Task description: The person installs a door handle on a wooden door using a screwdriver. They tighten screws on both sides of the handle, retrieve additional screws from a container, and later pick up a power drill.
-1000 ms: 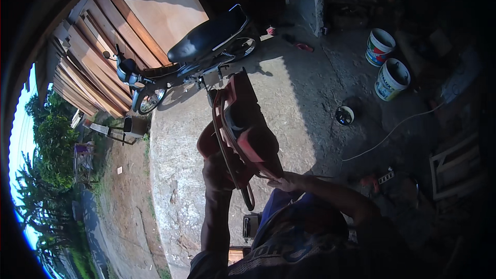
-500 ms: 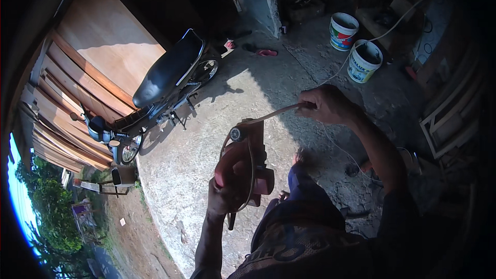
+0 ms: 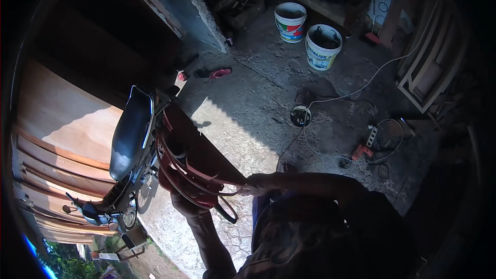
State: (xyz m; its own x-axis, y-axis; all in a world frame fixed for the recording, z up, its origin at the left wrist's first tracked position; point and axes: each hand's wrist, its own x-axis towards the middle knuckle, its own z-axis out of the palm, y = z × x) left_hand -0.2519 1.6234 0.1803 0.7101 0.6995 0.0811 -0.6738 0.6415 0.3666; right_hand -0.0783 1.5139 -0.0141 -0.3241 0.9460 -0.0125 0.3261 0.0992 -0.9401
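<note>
A red power tool with a long flat side, which looks like an electric planer (image 3: 206, 155), is held up in front of me and tilted. My left hand (image 3: 188, 205) is closed round its near lower side, the fingers partly hidden behind it. The tool's cord (image 3: 229, 194) is wound along the body, and a loop hangs under the near end. My right hand (image 3: 253, 185) is beside that end, closed on the cord; shadow hides most of its fingers.
Left of the tool stands a parked motorcycle (image 3: 132, 137), with wooden boards (image 3: 62, 157) behind it. Two paint buckets (image 3: 323, 54) are at the back. A power strip (image 3: 372, 135), an orange power tool (image 3: 362, 152) and a pale cable (image 3: 380, 72) lie on the concrete floor at right.
The view has turned to the right. My right hand has come down from its stretched-out place, cord in hand, to the planer's near end. The planer has been turned, showing its long flat side.
</note>
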